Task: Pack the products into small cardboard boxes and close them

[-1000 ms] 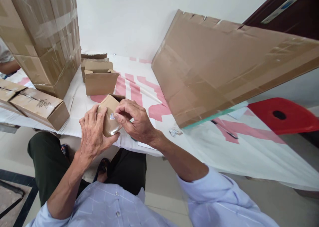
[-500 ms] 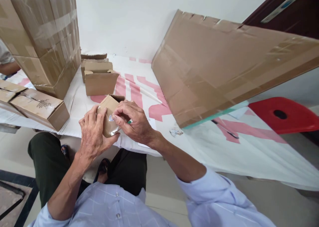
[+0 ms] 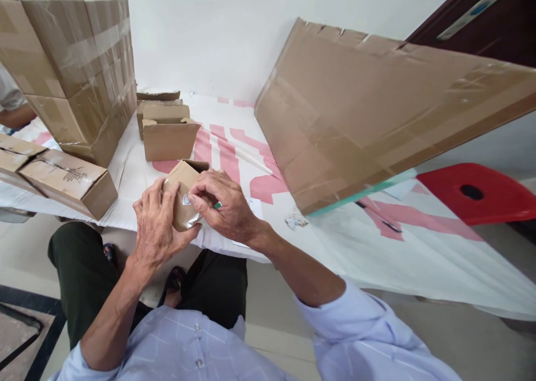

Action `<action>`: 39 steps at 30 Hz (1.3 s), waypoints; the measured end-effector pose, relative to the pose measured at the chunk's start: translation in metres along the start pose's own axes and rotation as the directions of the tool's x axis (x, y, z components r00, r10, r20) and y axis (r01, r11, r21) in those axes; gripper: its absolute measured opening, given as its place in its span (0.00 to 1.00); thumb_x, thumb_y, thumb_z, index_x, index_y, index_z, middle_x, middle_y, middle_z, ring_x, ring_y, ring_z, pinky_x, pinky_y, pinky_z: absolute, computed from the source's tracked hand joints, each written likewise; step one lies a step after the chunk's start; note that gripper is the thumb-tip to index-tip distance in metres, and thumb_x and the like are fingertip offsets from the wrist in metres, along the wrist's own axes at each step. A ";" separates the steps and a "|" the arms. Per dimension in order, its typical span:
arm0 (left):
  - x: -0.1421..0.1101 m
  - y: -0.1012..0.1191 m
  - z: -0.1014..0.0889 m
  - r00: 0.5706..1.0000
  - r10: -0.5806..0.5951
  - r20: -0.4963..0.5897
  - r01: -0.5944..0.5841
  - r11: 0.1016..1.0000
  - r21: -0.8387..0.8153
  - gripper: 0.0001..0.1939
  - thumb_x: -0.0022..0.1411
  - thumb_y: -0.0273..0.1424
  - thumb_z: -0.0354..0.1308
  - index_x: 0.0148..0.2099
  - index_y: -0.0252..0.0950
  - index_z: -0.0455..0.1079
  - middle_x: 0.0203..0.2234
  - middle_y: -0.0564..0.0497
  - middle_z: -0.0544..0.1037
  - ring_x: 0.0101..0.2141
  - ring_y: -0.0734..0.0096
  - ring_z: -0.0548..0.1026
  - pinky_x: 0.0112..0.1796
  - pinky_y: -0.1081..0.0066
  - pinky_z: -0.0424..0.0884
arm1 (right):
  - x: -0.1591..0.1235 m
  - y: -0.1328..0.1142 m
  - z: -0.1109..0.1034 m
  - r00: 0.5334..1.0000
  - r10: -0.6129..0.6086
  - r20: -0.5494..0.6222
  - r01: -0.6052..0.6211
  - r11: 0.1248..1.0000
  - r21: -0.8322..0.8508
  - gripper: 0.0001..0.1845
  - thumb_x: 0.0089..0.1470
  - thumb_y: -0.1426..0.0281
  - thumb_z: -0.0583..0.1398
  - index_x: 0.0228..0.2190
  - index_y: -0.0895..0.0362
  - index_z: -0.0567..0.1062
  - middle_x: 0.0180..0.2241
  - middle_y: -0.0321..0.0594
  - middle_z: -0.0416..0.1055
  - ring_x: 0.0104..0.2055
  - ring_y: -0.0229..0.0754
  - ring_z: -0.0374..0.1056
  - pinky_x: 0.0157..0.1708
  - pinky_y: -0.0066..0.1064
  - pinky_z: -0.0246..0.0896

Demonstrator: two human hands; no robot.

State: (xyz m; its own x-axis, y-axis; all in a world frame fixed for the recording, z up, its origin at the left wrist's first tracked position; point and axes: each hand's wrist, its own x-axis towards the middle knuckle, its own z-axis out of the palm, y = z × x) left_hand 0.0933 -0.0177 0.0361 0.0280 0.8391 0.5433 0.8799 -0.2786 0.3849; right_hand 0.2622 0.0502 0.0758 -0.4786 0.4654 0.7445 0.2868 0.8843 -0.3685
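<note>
A small brown cardboard box (image 3: 185, 175) rests tilted at the near edge of the table, its far end showing an open flap. My left hand (image 3: 157, 216) grips it from the left, with fingers over the top face and thumb along the near end, where shiny clear tape shows. On the top face is a small white and blue sticker (image 3: 186, 199). My right hand (image 3: 226, 205) has thumb and index finger pinched together at the sticker's right edge. A bit of green shows beneath the right hand, mostly hidden.
Two open small boxes (image 3: 171, 141) stand behind. Taped cartons (image 3: 79, 63) are stacked left, with closed boxes (image 3: 69, 177) before them. A large cardboard panel (image 3: 368, 107) leans at right, near a pen (image 3: 391, 226), crumpled clear scrap (image 3: 296, 221) and red stool (image 3: 477, 194). Another person's arm (image 3: 17, 116) shows far left.
My right fingers have shifted slightly right, uncovering more of the sticker, and have stayed there over the last half second. The left hand and box hold nearly still.
</note>
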 end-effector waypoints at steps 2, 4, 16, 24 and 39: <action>0.000 0.000 0.000 1.000 0.007 -0.003 -0.007 1.000 0.004 0.43 0.55 0.41 0.71 0.70 0.38 0.61 0.68 0.31 0.67 0.64 0.36 0.69 0.57 0.46 0.66 | 0.000 0.000 0.000 1.000 -0.014 -0.007 0.014 1.000 -0.004 0.10 0.65 0.73 0.59 0.30 0.52 0.68 0.28 0.34 0.71 0.31 0.41 0.65 0.40 0.39 0.60; -0.001 0.000 0.000 1.000 0.017 -0.009 -0.016 1.000 0.009 0.42 0.55 0.40 0.70 0.69 0.38 0.62 0.67 0.30 0.67 0.64 0.37 0.69 0.57 0.46 0.66 | 0.000 0.000 0.000 1.000 -0.013 -0.003 0.013 1.000 -0.006 0.10 0.65 0.74 0.59 0.30 0.52 0.68 0.29 0.34 0.72 0.31 0.41 0.65 0.40 0.39 0.61; 0.000 0.000 0.000 1.000 0.002 -0.002 -0.002 1.000 0.009 0.42 0.55 0.41 0.70 0.69 0.40 0.62 0.67 0.31 0.68 0.63 0.36 0.69 0.56 0.46 0.66 | 0.000 -0.001 -0.001 1.000 -0.001 0.006 0.001 1.000 -0.003 0.10 0.65 0.73 0.59 0.30 0.52 0.68 0.28 0.34 0.71 0.30 0.41 0.64 0.39 0.39 0.59; 0.000 0.000 0.001 1.000 -0.001 -0.010 0.001 1.000 0.008 0.41 0.56 0.41 0.70 0.69 0.39 0.63 0.68 0.31 0.68 0.64 0.38 0.70 0.56 0.47 0.66 | 0.001 0.000 0.001 1.000 -0.024 -0.017 0.024 0.999 0.027 0.10 0.64 0.74 0.59 0.30 0.52 0.68 0.29 0.33 0.71 0.31 0.41 0.64 0.40 0.39 0.58; 0.000 0.000 0.003 1.000 0.012 -0.013 -0.012 1.000 0.006 0.41 0.55 0.41 0.69 0.69 0.39 0.62 0.68 0.31 0.68 0.64 0.37 0.69 0.57 0.47 0.65 | 0.001 0.003 0.001 1.000 -0.002 0.002 0.001 0.999 0.032 0.10 0.65 0.73 0.59 0.30 0.52 0.68 0.29 0.35 0.72 0.32 0.42 0.66 0.41 0.40 0.59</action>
State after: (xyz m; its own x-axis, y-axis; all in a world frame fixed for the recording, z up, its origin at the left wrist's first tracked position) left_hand 0.0942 -0.0159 0.0342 0.0328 0.8294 0.5576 0.8822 -0.2862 0.3739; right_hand 0.2621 0.0531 0.0746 -0.4810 0.4642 0.7438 0.2591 0.8857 -0.3852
